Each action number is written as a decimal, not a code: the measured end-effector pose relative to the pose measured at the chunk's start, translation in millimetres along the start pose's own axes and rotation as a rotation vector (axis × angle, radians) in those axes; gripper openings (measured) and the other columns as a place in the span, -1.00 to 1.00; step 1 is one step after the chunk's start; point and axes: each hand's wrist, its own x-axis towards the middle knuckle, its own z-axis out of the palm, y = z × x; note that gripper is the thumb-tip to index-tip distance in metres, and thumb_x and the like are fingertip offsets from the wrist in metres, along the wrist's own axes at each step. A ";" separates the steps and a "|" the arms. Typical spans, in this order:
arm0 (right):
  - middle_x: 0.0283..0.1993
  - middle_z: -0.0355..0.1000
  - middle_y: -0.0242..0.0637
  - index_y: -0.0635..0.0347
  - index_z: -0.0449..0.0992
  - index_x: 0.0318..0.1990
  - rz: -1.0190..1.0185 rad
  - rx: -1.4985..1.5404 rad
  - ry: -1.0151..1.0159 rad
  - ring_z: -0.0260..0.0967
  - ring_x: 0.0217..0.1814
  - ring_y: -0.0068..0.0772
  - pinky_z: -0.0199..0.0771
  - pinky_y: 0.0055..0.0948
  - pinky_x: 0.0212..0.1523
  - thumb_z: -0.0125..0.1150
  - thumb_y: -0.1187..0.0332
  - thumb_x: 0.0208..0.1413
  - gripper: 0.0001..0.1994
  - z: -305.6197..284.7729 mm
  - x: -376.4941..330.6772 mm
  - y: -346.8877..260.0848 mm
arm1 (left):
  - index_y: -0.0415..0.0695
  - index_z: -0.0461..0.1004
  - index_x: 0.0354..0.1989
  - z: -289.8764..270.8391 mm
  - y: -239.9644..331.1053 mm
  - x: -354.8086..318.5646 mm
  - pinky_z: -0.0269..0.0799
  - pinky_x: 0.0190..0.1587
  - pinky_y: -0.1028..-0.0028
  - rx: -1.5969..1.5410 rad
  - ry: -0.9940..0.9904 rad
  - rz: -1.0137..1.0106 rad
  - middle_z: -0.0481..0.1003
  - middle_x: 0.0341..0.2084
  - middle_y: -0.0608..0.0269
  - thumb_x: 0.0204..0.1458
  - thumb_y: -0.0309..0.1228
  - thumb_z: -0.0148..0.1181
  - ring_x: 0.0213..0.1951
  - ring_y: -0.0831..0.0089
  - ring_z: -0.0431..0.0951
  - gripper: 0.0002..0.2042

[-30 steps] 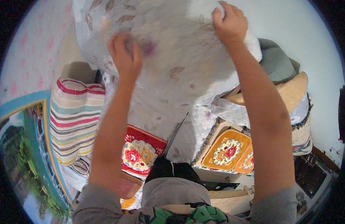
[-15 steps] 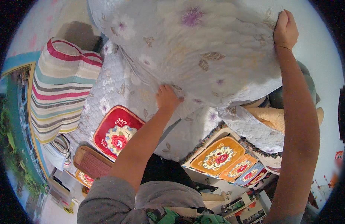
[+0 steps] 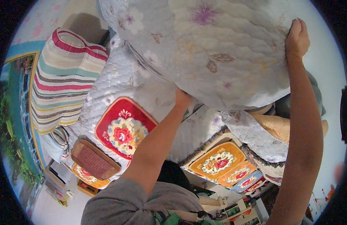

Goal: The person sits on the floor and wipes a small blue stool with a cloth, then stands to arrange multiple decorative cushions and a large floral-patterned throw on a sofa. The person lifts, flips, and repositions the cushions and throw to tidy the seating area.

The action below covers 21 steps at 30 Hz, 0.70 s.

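Observation:
A pale grey quilted cover [image 3: 248, 63] with purple flowers and brown leaves is lifted across the upper middle. At its right edge my right hand [image 3: 298, 39] is closed on the fabric and holds it up. My left hand [image 3: 182, 98] is at the cover's lower edge, its fingers hidden beneath the fabric, so their grip does not show. Under the raised cover lies another quilted surface [image 3: 149, 92] of the same pattern. Left of my left forearm, a red floral seat pad [image 3: 122, 127] rests on that surface.
A striped cushion [image 3: 68, 86] stands at the left, beside a framed landscape picture [image 3: 15, 131]. A maroon woven pad [image 3: 94, 159] lies near my left sleeve. Several floral pads, one of them orange [image 3: 218, 159], line the lower right. A tan quilted piece [image 3: 273, 125] shows behind my right forearm.
My left hand has shifted right and its fingers have slipped out of sight under the cover. My right hand has come slightly right and down, still holding the cover, which now looks fuller and smoother.

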 end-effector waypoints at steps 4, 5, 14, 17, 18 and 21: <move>0.03 0.47 -0.15 -0.02 0.47 0.06 -0.005 0.056 0.009 0.36 0.11 -0.04 0.26 -0.30 0.14 -0.15 -0.08 0.11 -0.49 5.3 0.8 -4.8 | -0.09 0.39 0.09 9.6 -11.2 7.9 0.24 0.15 0.14 0.324 -0.116 0.397 0.42 0.06 0.06 -0.13 -0.21 0.27 0.14 0.13 0.35 -0.46; 0.03 0.47 -0.15 -0.02 0.47 0.06 -0.012 0.070 0.000 0.35 0.11 -0.04 0.26 -0.29 0.14 -0.15 -0.08 0.11 -0.49 6.9 -0.2 2.2 | -0.08 0.38 0.11 4.2 1.8 -6.4 0.21 0.17 0.12 0.402 -0.177 0.335 0.41 0.08 0.08 -0.13 -0.20 0.27 0.15 0.15 0.33 -0.45; -0.19 0.53 -0.11 0.02 0.50 -0.01 0.029 -0.032 0.019 0.45 -0.08 -0.05 0.37 -0.22 -0.05 -0.12 -0.09 0.11 -0.51 0.3 0.7 10.0 | -0.13 0.49 -0.04 -69.8 -27.9 42.4 0.42 -0.05 0.23 0.122 -0.540 -0.089 0.54 -0.20 0.07 -0.19 -0.26 0.28 -0.12 0.19 0.52 -0.53; -0.17 0.52 -0.10 0.03 0.50 0.00 -0.033 0.018 0.031 0.45 -0.11 -0.04 0.36 -0.24 -0.04 -0.10 -0.09 0.10 -0.50 1.0 5.8 13.1 | -0.22 0.50 -0.21 -191.8 -52.5 135.1 0.47 -0.21 0.19 0.432 0.007 -0.222 0.57 -0.36 -0.02 -0.09 -0.29 0.22 -0.26 0.10 0.58 -0.70; -0.14 0.51 -0.10 0.10 0.49 0.01 -0.034 0.028 0.010 0.43 -0.08 -0.12 0.33 -0.31 0.00 -0.09 -0.06 0.12 -0.50 0.8 2.1 16.3 | -0.23 0.48 -0.21 -224.0 -50.2 160.7 0.45 -0.18 0.15 0.253 0.284 -0.059 0.54 -0.32 -0.11 -0.03 -0.30 0.17 -0.23 0.00 0.55 -0.73; -0.09 0.49 -0.12 0.26 0.46 0.03 -0.063 0.078 0.000 0.37 -0.02 -0.30 0.26 -0.46 0.07 -0.07 0.02 0.16 -0.50 4.3 5.7 11.1 | -0.22 0.36 -0.03 -297.2 -58.4 259.7 0.36 0.02 0.17 0.752 0.276 0.110 0.42 -0.07 -0.12 -0.04 -0.33 0.18 -0.03 -0.03 0.42 -0.61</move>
